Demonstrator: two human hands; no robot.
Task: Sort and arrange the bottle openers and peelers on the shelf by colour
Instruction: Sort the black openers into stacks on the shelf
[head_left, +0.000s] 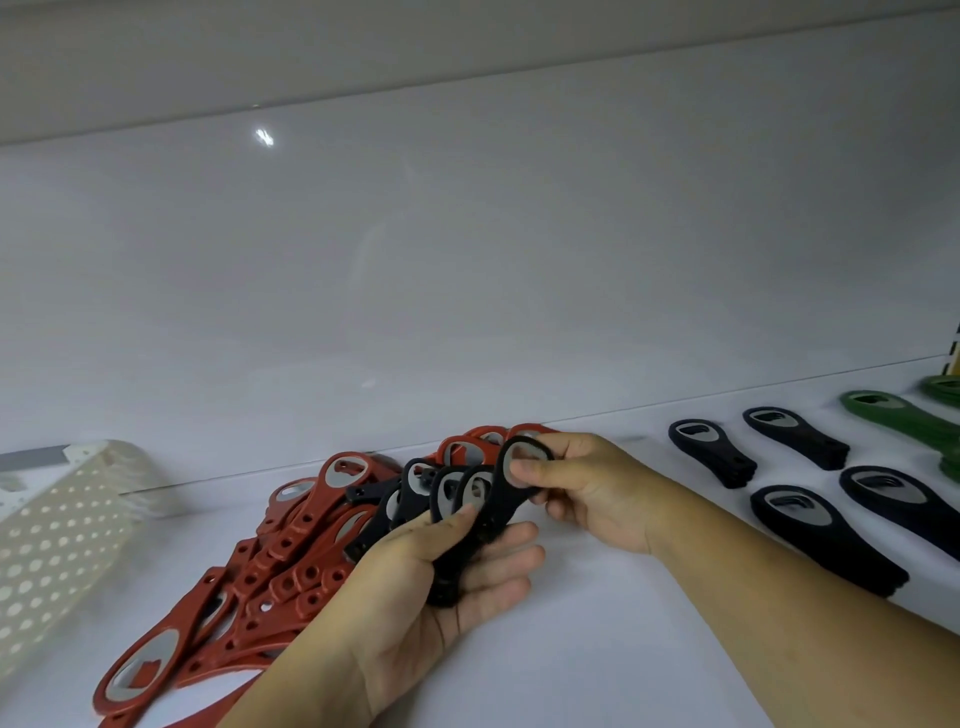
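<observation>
My left hand (447, 582) holds a fan of several black bottle openers (447, 499) by their handles, thumb pressed across them. My right hand (576, 488) pinches the metal-ringed head of the rightmost black opener (511, 483) in that fan. Behind and left of my hands lies a loose heap of red bottle openers (270, 561) on the white shelf (597, 649). To the right, black openers sit in neat stacks (826, 535), and green openers (904, 415) lie at the far right edge.
A cream perforated basket (57, 535) lies tipped at the left. The shelf's white back wall (467, 260) rises close behind the heaps. A shelf upright shows at the far right (955, 358).
</observation>
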